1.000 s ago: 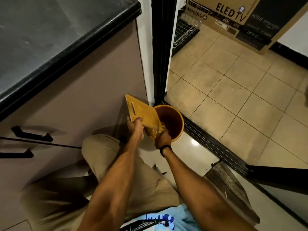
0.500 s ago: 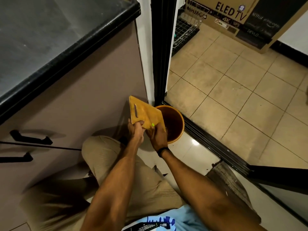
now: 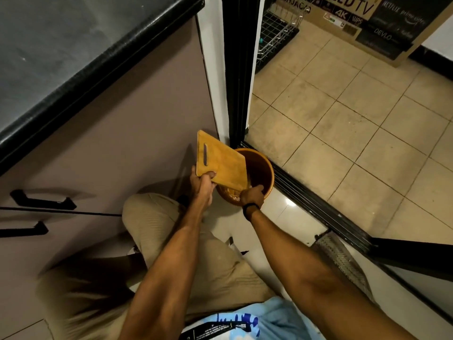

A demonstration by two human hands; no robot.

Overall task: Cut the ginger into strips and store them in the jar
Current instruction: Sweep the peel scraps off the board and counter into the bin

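The left hand [image 3: 202, 185] grips the board [image 3: 223, 165], tipped to empty into the bucket [image 3: 266, 168]; the right hand [image 3: 252, 196] I cannot tell.

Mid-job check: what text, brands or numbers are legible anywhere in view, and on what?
"LED TV", cut off at the frame's top: cardboard box.
"4K": same box.
"NETFLIX" and "DEVLO": the box's dark panel.
Other print on the box, and the black strip at the person's waist: too blurred to read.
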